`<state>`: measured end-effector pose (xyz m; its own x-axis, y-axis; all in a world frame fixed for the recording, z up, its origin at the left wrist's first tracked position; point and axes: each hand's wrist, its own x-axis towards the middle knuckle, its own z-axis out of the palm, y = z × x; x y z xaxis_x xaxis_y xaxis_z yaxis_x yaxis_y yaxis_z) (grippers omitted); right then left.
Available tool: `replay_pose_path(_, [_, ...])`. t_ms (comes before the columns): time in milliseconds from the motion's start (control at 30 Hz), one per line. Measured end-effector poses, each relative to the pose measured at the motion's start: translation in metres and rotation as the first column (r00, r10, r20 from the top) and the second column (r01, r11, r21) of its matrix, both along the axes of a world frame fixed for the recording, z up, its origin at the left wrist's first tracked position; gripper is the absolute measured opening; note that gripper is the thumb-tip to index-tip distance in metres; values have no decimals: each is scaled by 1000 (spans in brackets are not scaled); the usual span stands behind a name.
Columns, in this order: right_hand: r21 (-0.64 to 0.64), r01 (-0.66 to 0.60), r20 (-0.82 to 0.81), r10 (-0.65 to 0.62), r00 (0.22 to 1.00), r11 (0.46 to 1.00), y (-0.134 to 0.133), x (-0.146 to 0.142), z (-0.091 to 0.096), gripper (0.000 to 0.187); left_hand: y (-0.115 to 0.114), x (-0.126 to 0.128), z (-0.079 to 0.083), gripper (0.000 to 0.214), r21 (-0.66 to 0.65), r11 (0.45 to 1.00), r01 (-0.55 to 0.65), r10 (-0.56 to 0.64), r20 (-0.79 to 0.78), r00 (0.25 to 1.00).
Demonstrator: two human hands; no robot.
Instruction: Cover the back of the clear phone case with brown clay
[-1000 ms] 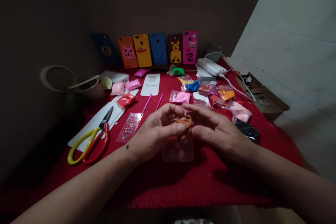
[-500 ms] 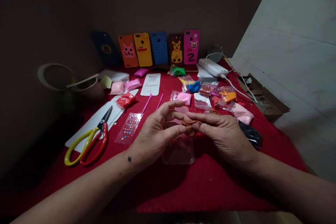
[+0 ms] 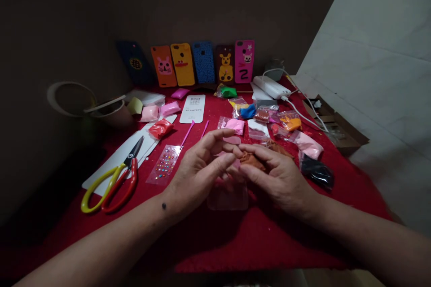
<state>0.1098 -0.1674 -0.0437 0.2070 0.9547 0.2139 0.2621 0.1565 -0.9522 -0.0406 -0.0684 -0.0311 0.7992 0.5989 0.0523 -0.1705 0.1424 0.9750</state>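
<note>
A lump of reddish-brown modelling clay (image 3: 252, 160) is pinched between the thumb and fingers of my right hand (image 3: 286, 181). My left hand (image 3: 198, 168) is just left of the clay, its fingers curved and apart and its thumb off the lump. Its fingertips come close to my right index fingertip; whether a lower finger touches the clay I cannot tell. Beneath both hands lies a clear phone case (image 3: 229, 202), partly covered by them. A bag of brown clay (image 3: 279, 147) shows behind my right fingers.
Scissors (image 3: 129, 161) and a rhinestone sheet (image 3: 164, 163) lie left. Bagged clay, including blue (image 3: 248, 111) and black (image 3: 318, 171), is on the right. Decorated phone cases (image 3: 182, 65) stand along the back. A white power bank (image 3: 272, 87) with cable sits back right.
My left thumb has come away from the clay, which both hands pinched before. The lump now sits slightly further right, in my right hand, and shows more of its surface.
</note>
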Motion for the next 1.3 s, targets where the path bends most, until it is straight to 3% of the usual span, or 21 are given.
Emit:
replay_pose_path(100, [-116, -19, -307, -18, 952, 993, 4, 6, 1, 23, 4, -1, 1, 31, 11, 998, -63, 63, -1, 998])
replay_pose_path(200, [-167, -153, -622, 17, 783, 974, 9, 8, 1, 24, 7, 0, 1, 26, 14, 993, -116, 117, -37, 993])
replay_pose_path(333, [-170, -254, -785, 24, 619, 952, 9, 8, 3, 32, 8, 1, 1, 20, -6, 995, -96, 96, -76, 992])
replay_pose_path(433, [-175, -280, -805, 27, 593, 944, 7, 8, 6, 34, 8, 1, 1, 18, -1, 995, -100, 100, -74, 992])
replay_pose_path(600, [-221, -273, -762, 9, 648, 936, 8, 10, 2, 21, 8, 0, -1, 17, -32, 995, -90, 86, -114, 990])
replay_pose_path(733, [-143, -322, -785, 91, 613, 936, 11, 10, 1, 15, 10, -1, -2, 18, -141, 989, -37, 27, -73, 997])
replay_pose_path(900, [-77, -284, -833, 95, 546, 956, 10, 9, 6, 35, 16, 2, 2, 12, -321, 947, 8, -2, 19, 1000])
replay_pose_path(1133, [-103, -323, -815, 107, 569, 941, 12, 12, -3, 15, 18, 2, 3, 13, -397, 912, 99, -72, 83, 994])
replay_pose_path(1300, [-83, -351, -841, 123, 527, 933, 9, 13, 0, 32, 17, 2, 3, 10, -404, 909, 104, -77, 83, 994])
